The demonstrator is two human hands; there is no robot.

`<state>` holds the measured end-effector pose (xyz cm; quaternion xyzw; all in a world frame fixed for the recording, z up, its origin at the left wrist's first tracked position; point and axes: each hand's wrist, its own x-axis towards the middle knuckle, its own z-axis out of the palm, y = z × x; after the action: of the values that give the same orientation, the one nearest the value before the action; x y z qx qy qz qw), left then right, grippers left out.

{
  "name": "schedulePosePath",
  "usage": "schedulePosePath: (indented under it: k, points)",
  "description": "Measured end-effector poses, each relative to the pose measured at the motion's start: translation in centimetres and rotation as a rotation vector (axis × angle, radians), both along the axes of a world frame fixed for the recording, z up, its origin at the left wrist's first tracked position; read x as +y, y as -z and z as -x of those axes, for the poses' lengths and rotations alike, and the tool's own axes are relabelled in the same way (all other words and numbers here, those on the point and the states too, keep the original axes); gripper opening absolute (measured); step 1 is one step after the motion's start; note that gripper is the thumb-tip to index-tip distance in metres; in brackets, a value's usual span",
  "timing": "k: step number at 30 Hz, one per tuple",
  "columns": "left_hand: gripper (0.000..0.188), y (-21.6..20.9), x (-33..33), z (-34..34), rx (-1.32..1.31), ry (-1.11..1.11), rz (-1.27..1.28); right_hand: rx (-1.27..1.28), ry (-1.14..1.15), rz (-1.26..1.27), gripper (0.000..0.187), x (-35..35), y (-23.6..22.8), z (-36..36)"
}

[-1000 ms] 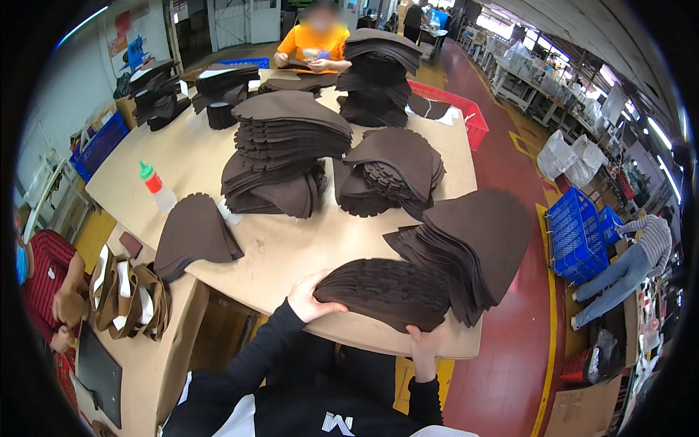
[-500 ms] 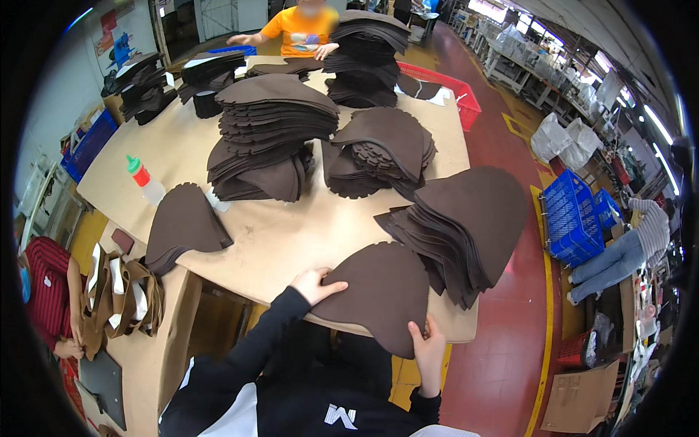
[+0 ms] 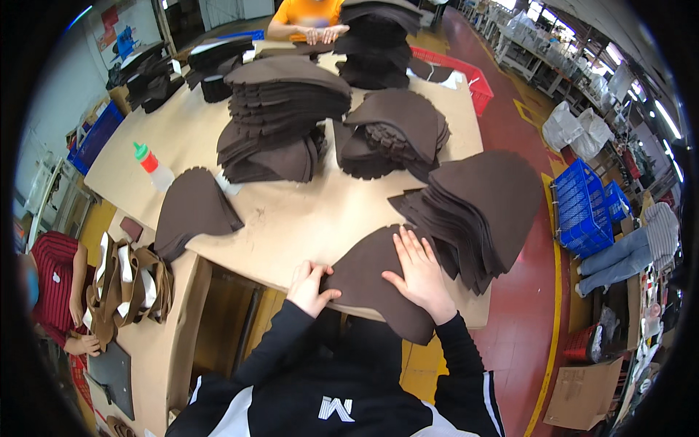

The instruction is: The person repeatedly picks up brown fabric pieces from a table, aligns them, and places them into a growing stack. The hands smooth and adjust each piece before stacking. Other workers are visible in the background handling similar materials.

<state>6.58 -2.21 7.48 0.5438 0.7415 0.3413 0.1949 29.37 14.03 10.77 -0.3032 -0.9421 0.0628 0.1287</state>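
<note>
In front of me, a dark brown cut leather-like panel (image 3: pixel 368 280) lies at the near edge of the table, its lower corner hanging past the edge. My left hand (image 3: pixel 309 288) has its fingers curled at the panel's left edge, the thumb and forefinger closed around it. Flat on the panel's right part rests my right hand (image 3: pixel 421 275), fingers stretched out and pointing away from me. Just beyond that hand leans a fanned stack of matching brown panels (image 3: pixel 484 211). A smaller pile of brown panels (image 3: pixel 193 207) sits at the table's left edge.
Tall brown stacks (image 3: pixel 284 120) stand mid-table, with a green-capped bottle (image 3: pixel 153 166) to their left. Across the table is a person in orange (image 3: pixel 309 13); another in striped red (image 3: pixel 54 284) is at left. A red crate (image 3: pixel 473 80) borders the table; blue crates (image 3: pixel 581 207) stand on the floor.
My right hand has gone from gripping the panel's lower right corner to lying flat on top of it. My left hand stays at the left edge. The person across brought both hands together.
</note>
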Motion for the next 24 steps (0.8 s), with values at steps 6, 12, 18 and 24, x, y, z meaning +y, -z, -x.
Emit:
schedulePosePath:
  k: [6,12,18,24]
  points:
    - [0.046,-0.7,1.0,0.9,-0.039,0.084,0.037,-0.033,-0.382,0.157,0.092,-8.2,-0.3,-0.5]
    - [0.038,-0.1,0.5,0.8,-0.346,0.024,0.049,0.149,-0.578,0.792,0.064,-5.2,-3.5,-3.7]
    - [0.032,-0.4,0.5,0.6,-0.326,-0.099,0.028,0.028,0.128,-0.088,0.077,-1.7,-0.3,-0.6]
    - [0.028,0.2,0.0,0.5,-0.290,-0.092,-0.096,-0.040,-0.609,0.250,0.086,-8.8,-0.4,0.3]
